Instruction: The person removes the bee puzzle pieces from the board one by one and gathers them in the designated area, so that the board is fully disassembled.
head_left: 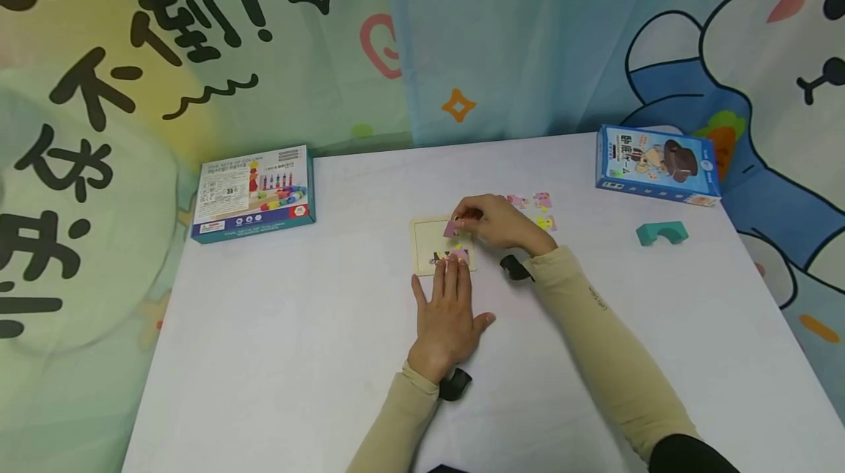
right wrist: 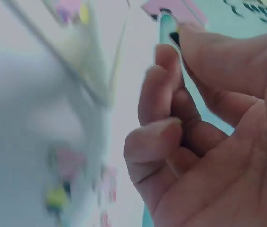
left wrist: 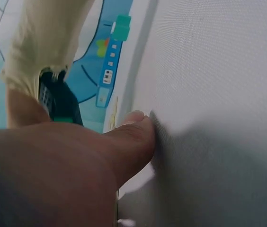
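Note:
A pale square puzzle tray (head_left: 425, 238) lies on the white table with a few printed pieces at its near right corner. My left hand (head_left: 447, 319) lies flat with straight fingers, their tips on the puzzle pieces (head_left: 460, 256) at the tray's near edge. Over the tray's far right part, my right hand (head_left: 495, 222) pinches a pink puzzle piece (head_left: 451, 229) between thumb and fingers. That pink piece also shows at the fingertips in the right wrist view. Several loose puzzle pieces (head_left: 543, 200) lie just right of the tray, partly behind the right hand.
A flat game box (head_left: 251, 194) lies at the back left of the table. At the back right stands a blue box (head_left: 656, 165), with a green arch block (head_left: 662, 232) in front of it. A printed cloth (head_left: 495, 40) hangs behind the table.

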`<state>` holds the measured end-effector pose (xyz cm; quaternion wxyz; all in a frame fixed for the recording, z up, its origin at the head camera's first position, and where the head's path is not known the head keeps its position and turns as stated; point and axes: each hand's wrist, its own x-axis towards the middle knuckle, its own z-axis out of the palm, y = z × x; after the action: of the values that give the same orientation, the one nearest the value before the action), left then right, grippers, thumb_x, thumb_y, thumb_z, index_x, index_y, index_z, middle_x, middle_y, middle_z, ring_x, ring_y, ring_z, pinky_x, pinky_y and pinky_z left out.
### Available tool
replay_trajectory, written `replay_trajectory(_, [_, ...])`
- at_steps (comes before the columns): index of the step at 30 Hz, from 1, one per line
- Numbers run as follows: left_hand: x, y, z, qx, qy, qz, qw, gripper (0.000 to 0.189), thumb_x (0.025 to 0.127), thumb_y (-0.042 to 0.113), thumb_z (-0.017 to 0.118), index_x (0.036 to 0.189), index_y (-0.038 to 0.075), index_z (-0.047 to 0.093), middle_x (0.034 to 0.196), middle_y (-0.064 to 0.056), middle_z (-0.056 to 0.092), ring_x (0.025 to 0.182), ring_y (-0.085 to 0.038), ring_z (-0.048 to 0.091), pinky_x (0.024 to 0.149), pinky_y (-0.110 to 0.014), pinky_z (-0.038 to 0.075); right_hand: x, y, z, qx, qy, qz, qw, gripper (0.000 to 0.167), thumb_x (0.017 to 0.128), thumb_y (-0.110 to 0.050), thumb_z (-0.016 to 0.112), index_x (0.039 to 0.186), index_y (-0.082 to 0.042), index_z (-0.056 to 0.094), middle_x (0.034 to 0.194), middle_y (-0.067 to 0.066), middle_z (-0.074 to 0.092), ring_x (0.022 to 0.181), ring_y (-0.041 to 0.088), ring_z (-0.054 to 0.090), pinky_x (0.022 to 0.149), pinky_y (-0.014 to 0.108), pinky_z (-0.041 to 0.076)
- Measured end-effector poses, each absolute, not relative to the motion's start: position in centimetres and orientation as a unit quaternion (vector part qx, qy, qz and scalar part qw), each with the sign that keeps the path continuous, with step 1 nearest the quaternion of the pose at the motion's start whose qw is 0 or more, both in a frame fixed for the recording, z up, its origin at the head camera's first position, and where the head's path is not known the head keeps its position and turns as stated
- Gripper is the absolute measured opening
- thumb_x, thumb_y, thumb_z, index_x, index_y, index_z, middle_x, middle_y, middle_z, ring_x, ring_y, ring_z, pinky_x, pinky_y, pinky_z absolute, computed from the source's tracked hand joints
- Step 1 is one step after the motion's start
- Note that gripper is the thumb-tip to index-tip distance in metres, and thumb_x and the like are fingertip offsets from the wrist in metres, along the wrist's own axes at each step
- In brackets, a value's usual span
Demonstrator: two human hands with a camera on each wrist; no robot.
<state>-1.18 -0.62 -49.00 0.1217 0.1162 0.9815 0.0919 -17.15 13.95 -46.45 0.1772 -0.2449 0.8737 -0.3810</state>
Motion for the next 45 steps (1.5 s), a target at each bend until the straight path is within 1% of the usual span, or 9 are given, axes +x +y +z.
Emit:
replay_trajectory(8, [-1.3, -0.5, -49.1, 0.116, 0.982, 0.088, 0.117, 0.098, 0.099, 0.065, 0.061, 0.168, 0.005, 0.026, 0.177, -0.013, 0.023, 0.163, -0.033, 0.023, 0.124, -0.072, 0.02, -17.6, 18.8, -45.4, -0.179, 0.889, -0.394, 0.15, 0.019, 0.108, -0.019, 0.062, 0.115, -0.005, 0.072, 0.111, 0.015, 0.077, 0.103, 0.032, 0.073, 0.089, 0.046, 0.055])
replay_trajectory(13, [-1.4, -0.6, -49.5, 0.11, 0.984, 0.091, 0.107, 0.098, 0.098, 0.065, 0.063, 0.167, 0.005, 0.027, 0.176, -0.014, 0.027, 0.162, -0.034, 0.024, 0.124, -0.071, 0.021, -17.4, 21.1, -45.2, -0.116, 0.894, -0.41, 0.14, 0.023, 0.109, -0.025, 0.061, 0.118, -0.005, 0.071, 0.112, 0.015, 0.078, 0.099, 0.027, 0.074, 0.084, 0.037, 0.057])
replay_trajectory(16, [-1.4, -0.6, -49.6, 0.109, 0.984, 0.087, 0.112, 0.1, 0.099, 0.066, 0.06, 0.169, 0.005, 0.024, 0.177, -0.013, 0.023, 0.164, -0.034, 0.021, 0.125, -0.071, 0.021, -17.0, 22.0, -45.1, -0.093, 0.892, -0.421, 0.136, 0.026, 0.11, -0.024, 0.06, 0.122, -0.003, 0.07, 0.111, 0.017, 0.078, 0.097, 0.027, 0.076, 0.08, 0.03, 0.058])
replay_trajectory(19, [-1.4, -0.7, -49.5, 0.112, 0.983, 0.089, 0.113, 0.099, 0.1, 0.066, 0.059, 0.168, 0.004, 0.023, 0.177, -0.014, 0.023, 0.164, -0.035, 0.021, 0.125, -0.071, 0.022, -16.6, 22.8, -45.4, -0.078, 0.897, -0.417, 0.126, 0.028, 0.11, -0.023, 0.06, 0.127, -0.003, 0.07, 0.11, 0.019, 0.076, 0.094, 0.028, 0.073, 0.075, 0.028, 0.056])
replay_trajectory(26, [-1.5, -0.7, -49.2, 0.113, 0.981, 0.092, 0.129, 0.099, 0.101, 0.065, 0.057, 0.169, 0.004, 0.019, 0.178, -0.014, 0.02, 0.164, -0.035, 0.019, 0.125, -0.071, 0.019, -15.7, 23.9, -46.2, -0.071, 0.905, -0.4, 0.125, 0.032, 0.107, -0.021, 0.065, 0.138, -0.01, 0.069, 0.126, 0.02, 0.071, 0.109, 0.033, 0.069, 0.086, 0.037, 0.052])
replay_trajectory(28, [-1.6, -0.7, -49.2, 0.111, 0.981, 0.094, 0.132, 0.098, 0.102, 0.065, 0.056, 0.169, 0.004, 0.02, 0.178, -0.014, 0.02, 0.164, -0.034, 0.02, 0.125, -0.071, 0.018, -15.4, 24.0, -46.3, -0.063, 0.904, -0.403, 0.131, 0.035, 0.106, -0.022, 0.067, 0.139, -0.011, 0.068, 0.123, 0.02, 0.072, 0.106, 0.032, 0.07, 0.085, 0.036, 0.052])
replay_trajectory(34, [-1.6, -0.7, -48.8, 0.111, 0.98, 0.107, 0.126, 0.096, 0.101, 0.064, 0.057, 0.168, 0.004, 0.025, 0.177, -0.014, 0.023, 0.163, -0.035, 0.024, 0.125, -0.072, 0.018, -14.4, 23.6, -47.2, -0.044, 0.899, -0.412, 0.141, 0.03, 0.102, -0.023, 0.073, 0.126, -0.006, 0.071, 0.111, 0.018, 0.076, 0.094, 0.026, 0.071, 0.079, 0.027, 0.053])
replay_trajectory(41, [-1.5, -0.5, -48.8, 0.11, 0.982, 0.101, 0.116, 0.095, 0.101, 0.065, 0.059, 0.167, 0.005, 0.028, 0.176, -0.013, 0.027, 0.161, -0.034, 0.027, 0.124, -0.071, 0.021, -13.0, 22.7, -48.4, -0.06, 0.9, -0.403, 0.153, 0.019, 0.1, -0.018, 0.075, 0.113, -0.005, 0.075, 0.1, 0.012, 0.077, 0.083, 0.019, 0.073, 0.081, 0.031, 0.053])
replay_trajectory(45, [-1.5, -0.4, -48.7, 0.108, 0.982, 0.1, 0.12, 0.095, 0.101, 0.065, 0.058, 0.168, 0.005, 0.027, 0.176, -0.013, 0.025, 0.162, -0.034, 0.025, 0.125, -0.071, 0.02, -12.5, 22.2, -48.6, -0.083, 0.899, -0.403, 0.151, 0.015, 0.098, -0.015, 0.077, 0.108, -0.004, 0.076, 0.093, 0.01, 0.077, 0.075, 0.015, 0.073, 0.079, 0.031, 0.053])
